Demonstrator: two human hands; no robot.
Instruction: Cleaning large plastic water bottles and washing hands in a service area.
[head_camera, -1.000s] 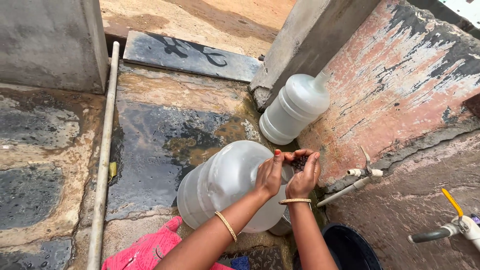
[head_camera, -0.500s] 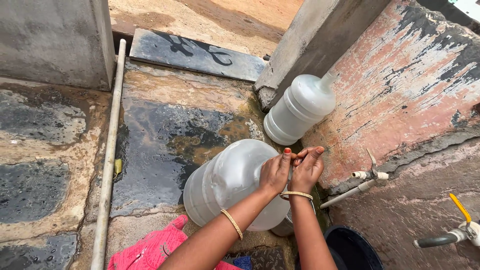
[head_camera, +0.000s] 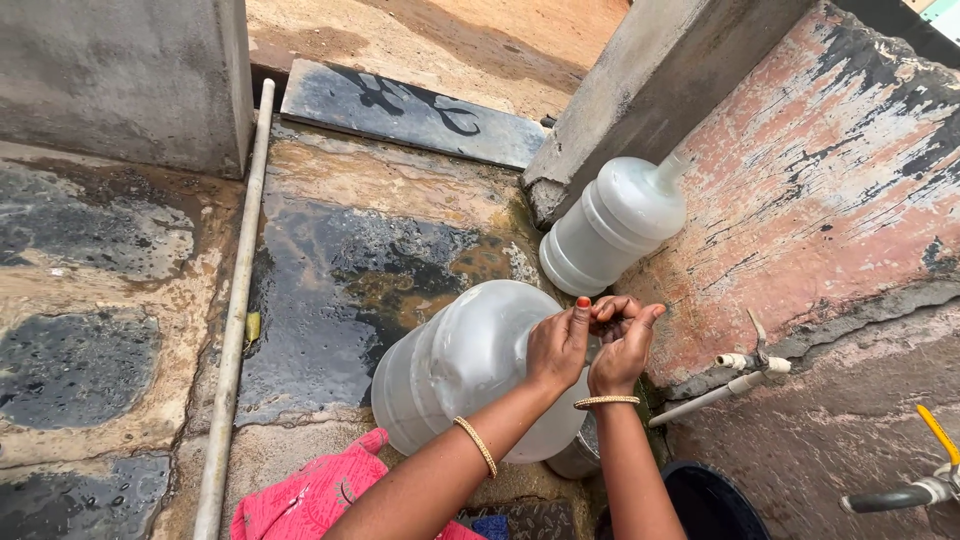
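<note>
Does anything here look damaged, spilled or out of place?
Yes. The pink wall has paint flaking off in grey patches, and the stone floor is wet and stained. Both big water jugs lie tipped: one under the hands, the other against the wall.

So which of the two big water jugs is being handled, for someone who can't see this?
Below the peeling pink wall, two clear jugs stand on wet stone. It is the nearer jug, both hands meeting at its top; the far jug stands untouched by the wall.

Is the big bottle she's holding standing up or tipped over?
Tipped over: the big bottle leans sideways, both hands, left and right, at its top end.
</note>
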